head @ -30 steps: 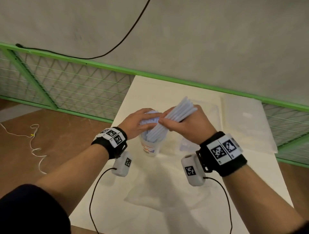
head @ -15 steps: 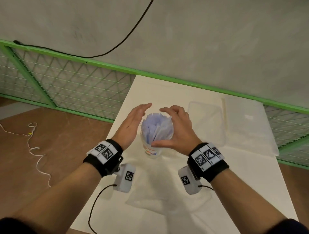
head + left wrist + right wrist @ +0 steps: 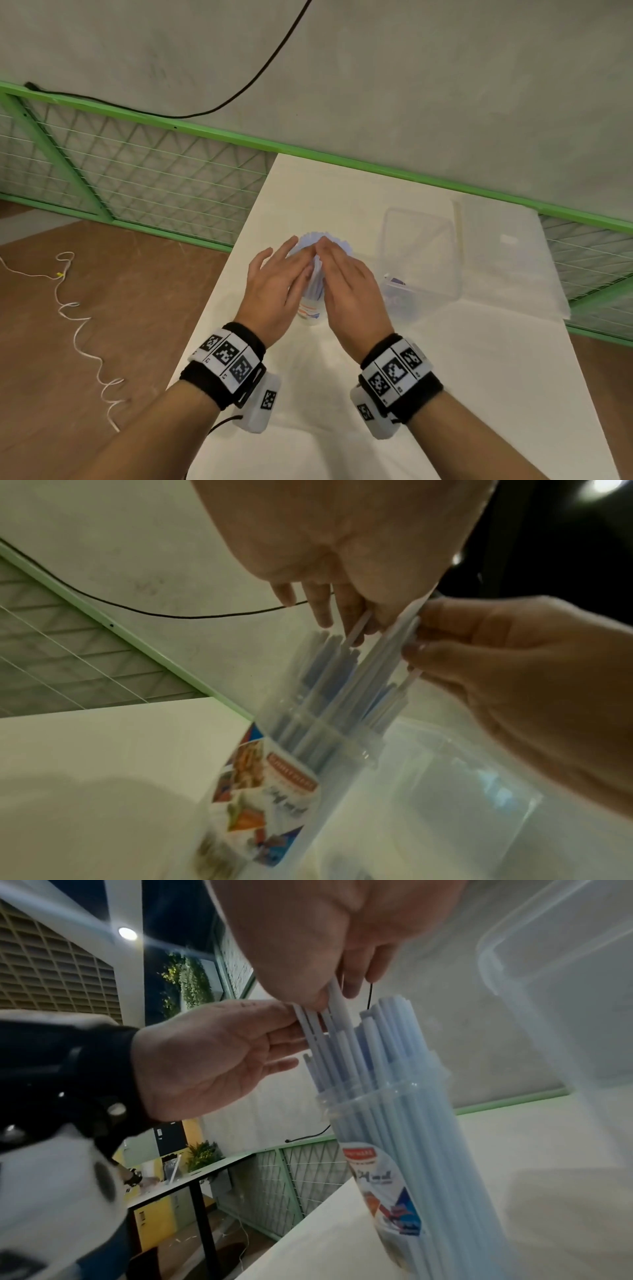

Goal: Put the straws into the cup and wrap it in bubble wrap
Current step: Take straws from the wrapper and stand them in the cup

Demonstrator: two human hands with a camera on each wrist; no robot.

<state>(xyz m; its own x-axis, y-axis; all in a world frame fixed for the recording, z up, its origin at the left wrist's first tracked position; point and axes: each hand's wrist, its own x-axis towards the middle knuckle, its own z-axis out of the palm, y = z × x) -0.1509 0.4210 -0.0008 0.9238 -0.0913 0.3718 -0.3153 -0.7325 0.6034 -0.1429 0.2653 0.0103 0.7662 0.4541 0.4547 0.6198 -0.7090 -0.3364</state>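
A clear cup with a colourful label stands on the white table, full of pale blue straws that stick out above its rim. My left hand lies against the bundle's left side and my right hand against its right side, both with straight fingers, their tips meeting over the straw tops. In the right wrist view my left hand's fingers touch the upper straws above the cup. A faint clear sheet, seemingly bubble wrap, lies under and in front of the cup.
A clear plastic box stands just right of the cup, with a small purple-topped item at its near corner. A stack of pale sheets lies at the back right. A green mesh fence borders the table's far side and left.
A second ago my right hand held the tilted straw bundle in the cup and my left gripped the top. The straws now stand upright, and both flat hands have closed in on them.
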